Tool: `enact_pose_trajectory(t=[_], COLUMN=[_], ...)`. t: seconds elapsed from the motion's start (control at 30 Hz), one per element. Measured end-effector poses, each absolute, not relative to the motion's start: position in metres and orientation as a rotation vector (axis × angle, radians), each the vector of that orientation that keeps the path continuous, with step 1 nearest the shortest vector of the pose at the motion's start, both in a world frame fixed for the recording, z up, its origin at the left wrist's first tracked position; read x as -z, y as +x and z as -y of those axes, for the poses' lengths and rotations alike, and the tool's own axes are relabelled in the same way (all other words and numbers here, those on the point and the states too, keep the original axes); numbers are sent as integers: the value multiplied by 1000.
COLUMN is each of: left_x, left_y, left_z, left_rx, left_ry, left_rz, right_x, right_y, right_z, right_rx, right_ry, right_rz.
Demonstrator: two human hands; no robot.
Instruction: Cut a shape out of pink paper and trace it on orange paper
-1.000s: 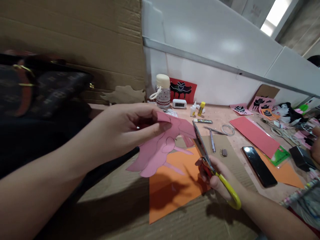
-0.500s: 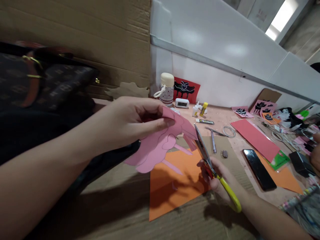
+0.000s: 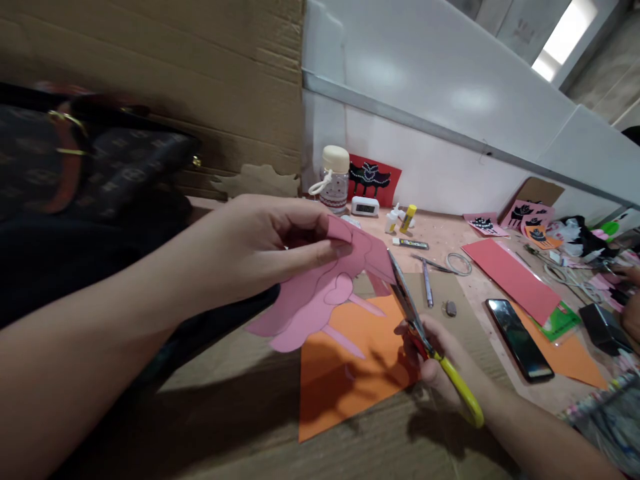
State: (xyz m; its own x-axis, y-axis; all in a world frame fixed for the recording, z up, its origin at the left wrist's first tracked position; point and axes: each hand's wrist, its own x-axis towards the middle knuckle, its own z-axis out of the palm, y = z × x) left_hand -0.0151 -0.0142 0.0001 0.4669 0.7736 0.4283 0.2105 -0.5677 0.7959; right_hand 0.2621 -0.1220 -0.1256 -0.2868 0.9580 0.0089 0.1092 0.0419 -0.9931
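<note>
My left hand [image 3: 295,240] pinches a pink paper cutout [image 3: 305,303] between thumb and fingers, up off the table. Pencil lines mark the paper, its lower edge is wavy, and thin strips stick out from it. In my right hand [image 3: 440,353] is a pair of scissors [image 3: 413,317] with yellow and red handles, its blades pointing up and left. The blade tips are at the paper's right edge; whether they touch it I cannot tell. Below the cutout an orange sheet [image 3: 345,400] lies on cardboard, with shadows across it.
Behind stand a lidded bottle [image 3: 335,177], a small digital clock [image 3: 365,206] and a glue stick [image 3: 408,219]. To the right lie a pen [image 3: 427,283], a phone [image 3: 520,340] and a red sheet [image 3: 513,277]. A dark bag [image 3: 125,160] is at left. Another person's hand [image 3: 633,293] shows at the right edge.
The pink cutout has tilted slightly, its lower left part dropping a little. Both hands stay nearly where they were, and the scissors have hardly moved.
</note>
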Motion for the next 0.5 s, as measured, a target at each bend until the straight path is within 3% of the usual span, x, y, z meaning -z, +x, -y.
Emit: enact_pose_trajectory(t=[0.5], left_x=[-2], left_y=[-17], left_z=[16], left_rx=[-1106], left_ry=[2081], left_rz=[-830], right_x=[118], right_y=[260], right_z=[121], right_rx=[-1335], right_ry=[-1176], right_rz=[1564])
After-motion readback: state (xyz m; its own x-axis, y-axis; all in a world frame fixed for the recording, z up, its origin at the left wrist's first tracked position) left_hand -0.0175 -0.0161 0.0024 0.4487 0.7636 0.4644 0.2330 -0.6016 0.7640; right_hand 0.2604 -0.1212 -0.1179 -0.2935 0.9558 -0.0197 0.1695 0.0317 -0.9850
